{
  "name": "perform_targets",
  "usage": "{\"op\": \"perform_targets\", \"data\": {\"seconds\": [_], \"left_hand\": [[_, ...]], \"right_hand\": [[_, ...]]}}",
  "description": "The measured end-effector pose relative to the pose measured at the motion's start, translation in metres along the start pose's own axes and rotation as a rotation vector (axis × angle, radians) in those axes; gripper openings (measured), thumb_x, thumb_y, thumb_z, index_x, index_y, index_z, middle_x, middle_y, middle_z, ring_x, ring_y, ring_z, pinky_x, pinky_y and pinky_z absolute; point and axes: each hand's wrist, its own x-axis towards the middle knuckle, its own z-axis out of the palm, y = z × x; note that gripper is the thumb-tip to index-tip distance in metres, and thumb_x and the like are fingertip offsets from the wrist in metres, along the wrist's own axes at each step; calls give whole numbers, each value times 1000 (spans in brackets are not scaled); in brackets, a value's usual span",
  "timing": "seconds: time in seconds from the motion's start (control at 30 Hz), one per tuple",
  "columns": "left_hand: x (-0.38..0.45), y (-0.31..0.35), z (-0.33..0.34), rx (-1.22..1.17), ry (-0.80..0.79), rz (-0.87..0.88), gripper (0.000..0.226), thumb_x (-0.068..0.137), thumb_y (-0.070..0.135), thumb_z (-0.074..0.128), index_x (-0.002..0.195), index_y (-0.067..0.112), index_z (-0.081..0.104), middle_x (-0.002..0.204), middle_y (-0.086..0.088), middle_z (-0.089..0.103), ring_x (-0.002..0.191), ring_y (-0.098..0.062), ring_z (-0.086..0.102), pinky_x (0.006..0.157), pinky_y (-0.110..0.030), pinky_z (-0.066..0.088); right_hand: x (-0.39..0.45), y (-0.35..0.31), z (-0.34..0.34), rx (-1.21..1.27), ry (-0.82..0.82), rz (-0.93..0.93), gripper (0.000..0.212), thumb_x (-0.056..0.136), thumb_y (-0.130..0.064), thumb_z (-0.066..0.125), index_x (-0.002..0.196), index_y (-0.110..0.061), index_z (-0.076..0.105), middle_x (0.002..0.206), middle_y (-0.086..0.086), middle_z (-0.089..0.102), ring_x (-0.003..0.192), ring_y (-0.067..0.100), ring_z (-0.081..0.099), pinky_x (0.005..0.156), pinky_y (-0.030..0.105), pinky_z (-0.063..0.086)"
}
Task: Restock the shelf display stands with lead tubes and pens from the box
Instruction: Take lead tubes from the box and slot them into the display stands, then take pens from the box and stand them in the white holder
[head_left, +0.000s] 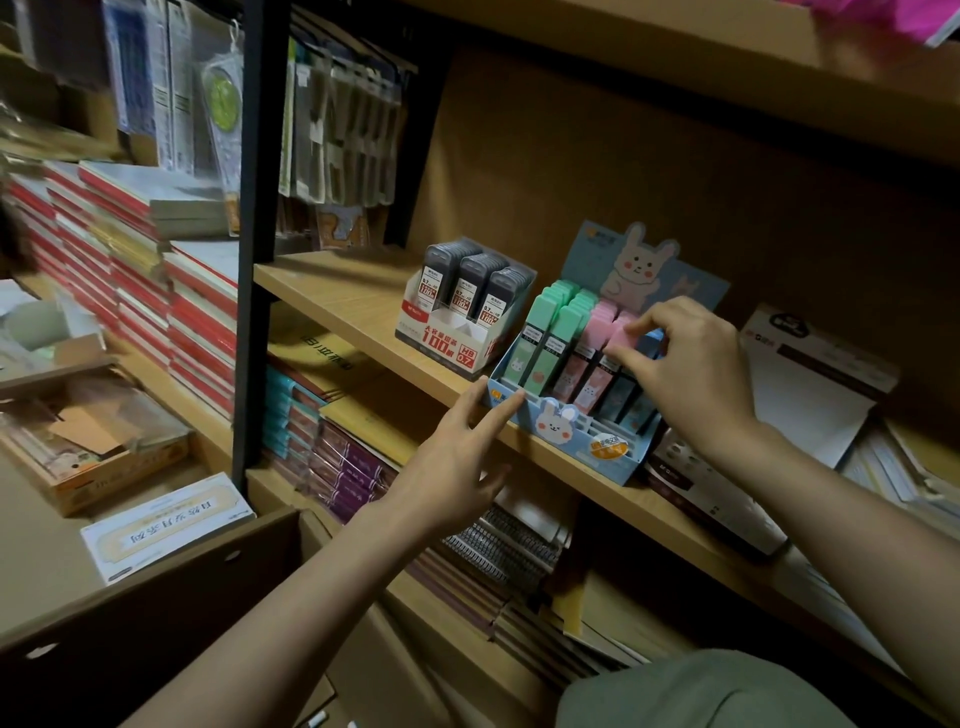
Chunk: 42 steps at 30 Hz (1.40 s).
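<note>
To my left I see stacked red-spined notebooks (130, 270), hanging packaged stationery (343, 119) behind a black upright post (254, 249), and spiral-bound notebooks (506, 545) on the lower shelf, near purple packets (345, 470).

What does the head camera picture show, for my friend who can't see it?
A person's right hand pinches a pink lead tube in a blue cardboard bunny display stand on a wooden shelf. Their left hand touches the stand's front corner; beside it sits a white stand of grey lead tubes.
</note>
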Motion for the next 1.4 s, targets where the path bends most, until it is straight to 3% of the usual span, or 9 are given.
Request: {"op": "perform_targets", "data": {"seconds": [0.17, 0.27, 0.6, 0.77, 0.9, 1.07, 1.17, 1.27, 1.4], "left_hand": [[-1, 2, -2, 17, -6, 2, 90, 91, 27, 64, 152, 45, 0, 160, 11, -12, 145, -19, 22, 89, -23, 54], [-1, 3, -4, 25, -14, 0, 90, 92, 27, 63, 152, 45, -1, 160, 11, -13, 146, -19, 21, 89, -24, 54], [-4, 2, -5, -9, -34, 0, 85, 92, 25, 62, 153, 43, 4, 162, 8, -9, 145, -17, 23, 96, -21, 48], [-39, -3, -14, -129, 145, -6, 52, 90, 19, 62, 139, 26, 45, 148, 7, 37, 134, -8, 38, 105, -22, 38], [-107, -38, -13, -196, 56, -428, 24, 89, 11, 61, 112, 19, 61, 109, 2, 66, 102, -13, 63, 92, -32, 50], [-225, -86, 28, -114, -32, -1049, 31, 89, 10, 62, 120, 13, 60, 112, -5, 66, 95, -17, 62, 75, -16, 42], [-274, -97, 70, -240, 46, -1330, 42, 92, 11, 60, 133, 12, 50, 121, -9, 56, 72, -6, 56, 48, -8, 43], [-306, -107, 107, -231, 5, -1488, 50, 91, 16, 63, 138, 14, 46, 134, -15, 48, 98, -23, 61, 74, -27, 58], [-326, -123, 134, -136, 34, -1626, 54, 91, 26, 64, 139, 15, 43, 143, -12, 37, 129, -31, 42, 106, -43, 44]], "right_hand": [[2, 4, -1, -51, -41, -7, 21, 83, -32, 77, 90, -13, 71, 100, 4, 65, 96, 24, 59, 79, 39, 49], [1, 4, 0, -84, -73, -45, 37, 88, -40, 69, 115, -16, 68, 116, 4, 62, 109, 24, 54, 90, 39, 41], [-18, -7, 3, -159, -309, -72, 62, 102, -43, 39, 157, -24, 17, 163, -6, 19, 151, 13, 13, 122, 48, 5], [-43, -52, -7, 300, -99, -270, 31, 95, -19, 58, 126, -11, 61, 126, 5, 61, 119, 18, 55, 103, 38, 43], [-103, -105, 43, 602, -447, -227, 12, 92, -20, 61, 99, -15, 68, 96, -1, 67, 87, 9, 62, 79, 24, 51], [-199, -155, 137, 490, -1176, -106, 49, 94, -31, 61, 140, -16, 50, 138, 9, 53, 125, 22, 52, 102, 25, 38], [-257, -172, 182, 454, -1445, -8, 63, 96, -30, 59, 151, -15, 32, 152, 10, 35, 137, 25, 39, 108, 30, 35], [-306, -172, 220, 356, -1538, 74, 59, 98, -28, 57, 150, -11, 33, 156, 9, 28, 137, 29, 39, 110, 38, 39], [-344, -164, 256, 274, -1556, 5, 51, 98, -26, 55, 144, -11, 41, 153, 8, 33, 135, 31, 40, 110, 39, 37]]}}
